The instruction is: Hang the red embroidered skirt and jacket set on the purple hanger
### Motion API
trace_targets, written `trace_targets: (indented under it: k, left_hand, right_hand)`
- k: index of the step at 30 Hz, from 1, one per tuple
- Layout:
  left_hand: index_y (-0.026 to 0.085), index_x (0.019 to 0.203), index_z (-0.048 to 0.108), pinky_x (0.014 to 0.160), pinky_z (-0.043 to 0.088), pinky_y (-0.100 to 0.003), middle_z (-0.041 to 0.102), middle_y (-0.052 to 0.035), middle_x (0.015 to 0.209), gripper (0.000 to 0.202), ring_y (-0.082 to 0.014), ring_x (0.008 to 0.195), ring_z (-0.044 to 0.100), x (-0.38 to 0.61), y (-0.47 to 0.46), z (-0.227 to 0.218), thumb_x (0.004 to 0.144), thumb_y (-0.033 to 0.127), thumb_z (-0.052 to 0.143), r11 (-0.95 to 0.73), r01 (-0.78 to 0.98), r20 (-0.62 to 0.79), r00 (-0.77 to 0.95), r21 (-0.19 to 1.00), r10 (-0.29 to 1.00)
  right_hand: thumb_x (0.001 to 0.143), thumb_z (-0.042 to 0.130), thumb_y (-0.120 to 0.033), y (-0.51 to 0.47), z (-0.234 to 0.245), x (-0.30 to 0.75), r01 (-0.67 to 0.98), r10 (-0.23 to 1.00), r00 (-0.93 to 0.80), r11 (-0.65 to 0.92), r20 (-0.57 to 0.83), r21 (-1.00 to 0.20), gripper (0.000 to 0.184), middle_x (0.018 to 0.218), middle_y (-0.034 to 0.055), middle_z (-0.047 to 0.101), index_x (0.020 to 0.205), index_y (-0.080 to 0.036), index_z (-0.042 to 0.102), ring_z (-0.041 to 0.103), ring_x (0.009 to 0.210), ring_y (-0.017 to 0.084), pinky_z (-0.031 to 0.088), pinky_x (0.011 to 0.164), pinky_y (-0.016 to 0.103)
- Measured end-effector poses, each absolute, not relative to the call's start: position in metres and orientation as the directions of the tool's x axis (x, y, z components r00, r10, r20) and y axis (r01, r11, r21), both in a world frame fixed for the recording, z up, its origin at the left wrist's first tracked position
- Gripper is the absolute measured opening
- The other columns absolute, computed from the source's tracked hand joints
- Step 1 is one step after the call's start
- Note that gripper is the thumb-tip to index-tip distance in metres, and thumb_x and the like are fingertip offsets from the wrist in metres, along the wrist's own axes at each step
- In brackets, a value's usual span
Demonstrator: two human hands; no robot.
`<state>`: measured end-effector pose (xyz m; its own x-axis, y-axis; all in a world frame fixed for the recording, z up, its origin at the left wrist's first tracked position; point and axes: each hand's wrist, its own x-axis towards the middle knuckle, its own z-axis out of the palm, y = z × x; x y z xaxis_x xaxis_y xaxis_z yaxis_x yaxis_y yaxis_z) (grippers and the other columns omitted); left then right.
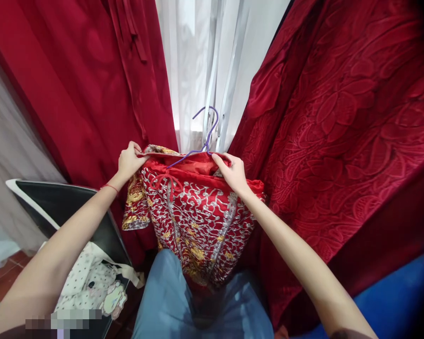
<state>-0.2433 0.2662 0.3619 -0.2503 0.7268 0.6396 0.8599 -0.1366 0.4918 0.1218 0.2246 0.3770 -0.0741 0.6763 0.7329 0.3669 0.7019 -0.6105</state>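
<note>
A red garment (198, 207) with silver and gold embroidery hangs in front of my knees. Its red lining shows along the top, and a red cord is tied in a bow near the upper left. My left hand (131, 161) pinches the garment's upper left edge between thumb and fingers. On the other side, my right hand (231, 172) grips the top edge near the right shoulder of a purple hanger (207, 136). The hanger's hook stands up above the garment, while part of its frame is hidden inside the cloth.
Dark red curtains (81, 84) and patterned red cloth (339, 122) flank both sides. White sheer fabric (189, 70) and pale metal poles (229, 80) stand ahead. At lower left, a black chair (67, 202) with a white edge holds a dotted cloth bag (81, 278).
</note>
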Motion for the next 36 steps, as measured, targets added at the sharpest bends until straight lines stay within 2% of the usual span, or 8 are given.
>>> trace_targets:
  k: [3,6,9,12,17,25,30,36]
  left_hand:
    - [0.02,0.063,0.055,0.061,0.043,-0.027,0.058,-0.0039,0.057,0.043,-0.0219,0.067,0.061,-0.245,0.277,0.352,0.078,0.061,0.057,-0.017,0.74,0.441,-0.381,0.672,0.813]
    - [0.021,0.061,0.049,0.061,0.042,-0.028,0.059,-0.0057,0.061,0.044,-0.0234,0.069,0.062,-0.24,0.283,0.35,0.085,0.059,0.047,0.027,0.705,0.417,-0.448,0.708,0.791]
    - [0.022,0.068,0.047,0.075,0.049,-0.036,0.066,-0.0118,0.076,0.045,-0.0307,0.086,0.066,-0.238,0.275,0.358,0.091,0.061,0.04,0.082,0.845,0.561,-0.419,0.528,0.714]
    - [0.022,0.073,0.046,0.087,0.049,-0.041,0.065,-0.0133,0.082,0.044,-0.0323,0.098,0.065,-0.252,0.253,0.373,0.094,0.06,0.036,0.072,0.975,0.659,-0.197,0.213,0.726]
    - [0.025,0.076,0.043,0.089,0.046,-0.039,0.057,-0.0075,0.082,0.039,-0.0279,0.094,0.058,-0.306,0.214,0.392,0.09,0.061,0.036,-0.154,0.986,0.577,0.161,-0.062,0.8]
    - [0.025,0.08,0.05,0.09,0.044,-0.039,0.058,-0.0067,0.081,0.048,-0.027,0.09,0.058,-0.317,0.223,0.394,0.081,0.073,0.048,-0.27,0.963,0.547,0.22,0.011,0.808]
    - [0.025,0.058,0.046,0.067,0.045,-0.033,0.052,-0.0038,0.053,0.055,-0.0285,0.068,0.064,-0.273,0.215,0.362,0.056,0.067,0.082,-0.204,0.978,0.189,0.19,0.052,0.963]
    - [0.022,0.068,0.056,0.058,0.041,-0.03,0.07,-0.0103,0.077,0.031,-0.0278,0.068,0.068,-0.265,0.182,0.32,0.073,0.044,0.077,-0.152,0.988,0.036,0.151,0.006,0.988]
  right_hand:
    - [0.09,0.056,-0.057,0.225,0.377,0.12,0.369,0.681,-0.069,0.696,0.729,-0.616,0.045,0.065,-0.001,0.06,0.081,-0.017,0.075,0.051,0.065,0.016,0.04,0.065,0.028]
    - [0.09,0.057,-0.056,0.224,0.378,0.12,0.365,0.685,-0.078,0.696,0.725,-0.618,0.045,0.066,-0.001,0.061,0.083,-0.016,0.076,0.052,0.065,0.015,0.04,0.065,0.028]
    - [0.09,0.057,-0.056,0.223,0.378,0.124,0.37,0.679,-0.076,0.699,0.73,-0.612,0.045,0.066,-0.0007,0.062,0.083,-0.016,0.076,0.053,0.066,0.016,0.041,0.066,0.028]
    - [0.091,0.056,-0.057,0.222,0.377,0.129,0.394,0.668,-0.054,0.697,0.742,-0.599,0.046,0.064,-0.0012,0.059,0.082,-0.017,0.076,0.051,0.065,0.016,0.04,0.065,0.028]
    - [0.092,0.056,-0.057,0.22,0.376,0.129,0.412,0.654,-0.049,0.702,0.755,-0.582,0.046,0.062,-0.0019,0.054,0.079,-0.017,0.075,0.047,0.062,0.014,0.037,0.063,0.028]
    - [0.092,0.056,-0.06,0.223,0.375,0.133,0.409,0.671,-0.085,0.698,0.737,-0.588,0.048,0.067,-0.0005,0.061,0.082,-0.017,0.076,0.053,0.066,0.016,0.04,0.067,0.029]
    - [0.091,0.056,-0.063,0.225,0.374,0.14,0.428,0.657,-0.068,0.699,0.751,-0.573,0.051,0.066,-0.0001,0.061,0.078,-0.017,0.074,0.052,0.066,0.016,0.039,0.066,0.028]
    - [0.091,0.056,-0.062,0.225,0.376,0.136,0.447,0.664,-0.114,0.699,0.739,-0.558,0.056,0.055,-0.0042,0.038,0.057,-0.018,0.055,0.036,0.054,0.01,0.028,0.057,0.028]
